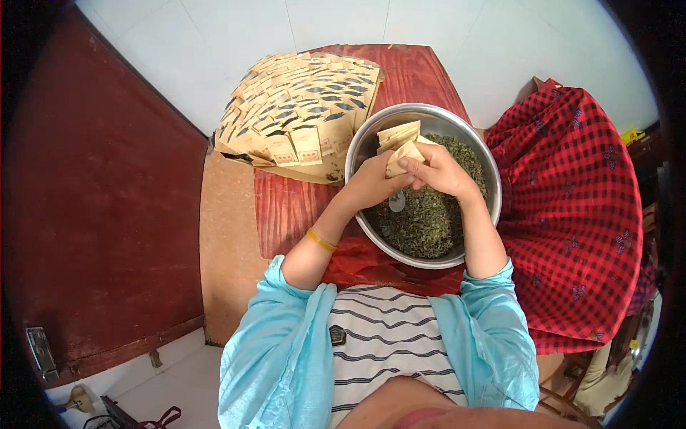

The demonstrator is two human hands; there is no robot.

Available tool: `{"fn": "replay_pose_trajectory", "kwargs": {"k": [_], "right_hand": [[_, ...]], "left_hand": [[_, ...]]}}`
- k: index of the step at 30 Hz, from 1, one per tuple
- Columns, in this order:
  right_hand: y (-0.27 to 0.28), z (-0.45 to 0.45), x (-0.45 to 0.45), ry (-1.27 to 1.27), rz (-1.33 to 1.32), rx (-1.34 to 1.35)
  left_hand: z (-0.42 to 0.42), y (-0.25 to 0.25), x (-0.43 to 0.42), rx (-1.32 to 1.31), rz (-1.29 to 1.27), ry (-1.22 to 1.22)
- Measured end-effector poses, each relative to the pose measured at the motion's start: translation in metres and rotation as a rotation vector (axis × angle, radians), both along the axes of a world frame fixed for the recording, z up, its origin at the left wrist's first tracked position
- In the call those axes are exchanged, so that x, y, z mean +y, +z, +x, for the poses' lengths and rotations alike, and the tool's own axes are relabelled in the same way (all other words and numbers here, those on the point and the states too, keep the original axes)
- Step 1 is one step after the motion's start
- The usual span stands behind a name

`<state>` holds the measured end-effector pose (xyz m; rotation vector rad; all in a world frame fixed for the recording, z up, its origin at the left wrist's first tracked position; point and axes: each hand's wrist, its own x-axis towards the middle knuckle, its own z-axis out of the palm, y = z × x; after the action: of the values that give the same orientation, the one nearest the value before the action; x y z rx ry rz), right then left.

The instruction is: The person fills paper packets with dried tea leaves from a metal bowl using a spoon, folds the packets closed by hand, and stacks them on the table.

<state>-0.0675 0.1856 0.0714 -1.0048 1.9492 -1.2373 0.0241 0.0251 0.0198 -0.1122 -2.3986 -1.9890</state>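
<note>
Both hands are over a large metal basin [494,214] of dried green leaves [436,225]. My left hand [371,181] is closed on several small tan paper packets [398,134], which fan out above its fingers. My right hand [444,171] pinches the nearest paper packet [404,157] between thumb and fingers, touching the left fingertips. Whether that packet's mouth is open cannot be made out. Just below the hands, a small clear plastic scoop [396,201] lies on the leaves.
Left of the basin, a box [300,173] holds many upright tan packets with dark openings. Both stand on a red wooden table [275,214]. A red-and-black checked cloth [572,214] drapes over something at right. A dark red door [107,193] stands at left, and a pale wall [343,21] is behind.
</note>
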Motion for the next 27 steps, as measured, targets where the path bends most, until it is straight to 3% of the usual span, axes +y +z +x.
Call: {"fn": "replay_pose_trajectory", "kwargs": {"k": [7, 13, 20, 27], "right_hand": [[-0.013, -0.008, 0.004, -0.145, -0.202, 0.152], [0.003, -0.003, 0.006, -0.046, -0.032, 0.121], [0.0, 0.002, 0.002, 0.015, -0.048, 0.025], [-0.005, 0.003, 0.001, -0.13, -0.145, 0.175]], "left_hand": [[-0.002, 0.002, -0.004, -0.094, 0.202, -0.063], [0.0, 0.007, -0.003, -0.094, 0.184, -0.078], [-0.002, -0.002, -0.005, -0.061, 0.176, -0.096], [-0.002, 0.004, -0.005, -0.06, 0.256, -0.081]]}}
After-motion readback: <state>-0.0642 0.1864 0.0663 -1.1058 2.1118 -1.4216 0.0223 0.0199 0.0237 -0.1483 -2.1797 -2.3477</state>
